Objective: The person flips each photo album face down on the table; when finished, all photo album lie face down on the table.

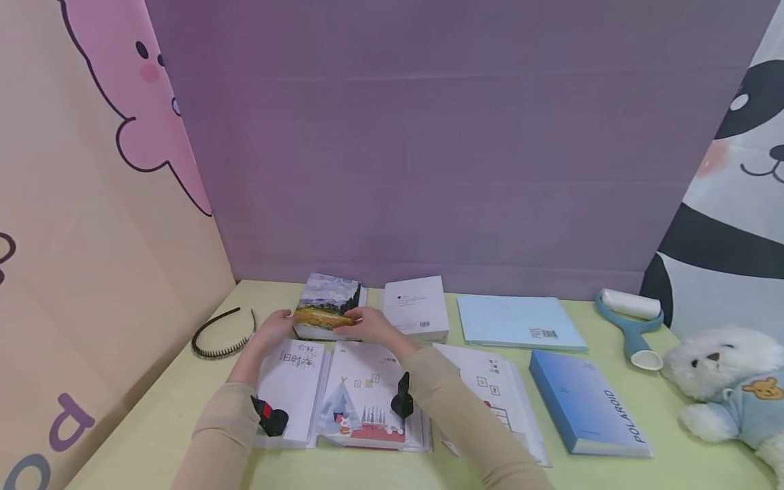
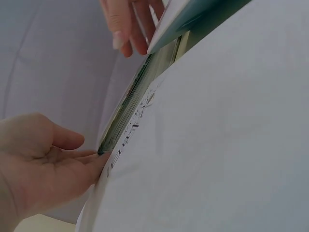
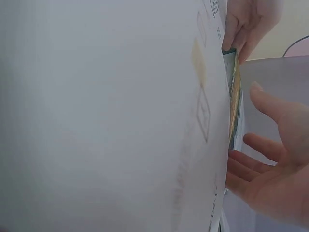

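A thick book with a painted landscape cover point(image 1: 327, 292) lies at the back left of the table. At its left edge is my left hand point(image 1: 275, 329), thumb apart from the fingers, whose tips meet the book's corner in the left wrist view. On the opposite side my right hand point(image 1: 371, 324) has its fingers spread and loosely bent at the book's front right corner. The right wrist view shows that hand's thumb point(image 3: 265, 100) raised off the cover. Just below both hands lie a white book point(image 1: 294, 381) and a tent-picture book point(image 1: 361, 388).
A grey-white book point(image 1: 418, 306) stands close to the right hand. Farther right are a light blue book point(image 1: 517, 320), a blue POLAROID book point(image 1: 584, 401), a lint roller point(image 1: 637, 333) and a plush bear point(image 1: 729, 388). A black headband point(image 1: 223, 352) lies left.
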Tool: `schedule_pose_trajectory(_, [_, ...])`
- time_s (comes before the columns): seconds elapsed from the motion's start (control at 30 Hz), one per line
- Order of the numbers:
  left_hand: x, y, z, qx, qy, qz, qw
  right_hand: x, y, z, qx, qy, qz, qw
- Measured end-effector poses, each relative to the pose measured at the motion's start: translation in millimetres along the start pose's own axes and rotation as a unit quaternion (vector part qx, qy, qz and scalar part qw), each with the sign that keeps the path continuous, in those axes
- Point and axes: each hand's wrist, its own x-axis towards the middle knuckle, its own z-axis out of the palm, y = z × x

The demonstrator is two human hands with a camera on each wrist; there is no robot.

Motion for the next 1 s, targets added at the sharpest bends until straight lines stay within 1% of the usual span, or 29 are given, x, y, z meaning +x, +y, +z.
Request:
schedule_pose_trajectory(0.1, [1.0, -2.3, -0.6, 0.000, -0.009, 0.021, 0.9997, -1.1, 1.0, -0.3, -0.020, -0.020, 0.009, 1.000])
schedule_pose_trajectory(0.17, [1.4, -2.8, -0.5, -0.005, -0.013, 0.025, 0.9996, -0.6, 1.9, 0.3, -0.033, -0.030, 0.014, 0.999])
schedule_pose_trajectory(0.33, [1.6, -2.5, -0.3, -0.029, -0.010, 0.010, 0.9995, 3.0, 4.3, 3.9, -0.048, -0.042, 0.022, 0.998])
schedule_pose_trajectory(0.43, [1.9, -2.7, -1.5, -0.064, -0.009, 0.004, 0.9979, 2.7, 4.7, 4.5, -0.051, -0.042, 0.020, 0.998])
schedule_pose_trajectory(0.57, [2.4, -2.6, -2.6, -0.117, -0.002, 0.000, 0.9931, -5.1, 0.9, 0.3, -0.028, -0.040, 0.009, 0.999])
schedule_pose_trajectory(0.7, [1.0, 4.9, -3.0, -0.147, 0.003, -0.015, 0.9891, -9.5, -1.9, -4.2, 0.010, -0.024, -0.010, 1.000])
schedule_pose_trajectory(0.87, [0.7, 12.1, -0.8, -0.173, -0.007, -0.017, 0.9847, -5.4, -1.3, -2.9, 0.045, -0.008, -0.019, 0.999])
schedule_pose_trajectory(1.0, [0.9, 14.0, -1.0, -0.213, -0.002, -0.019, 0.9769, -0.1, -0.9, 1.8, 0.056, 0.003, -0.029, 0.998])
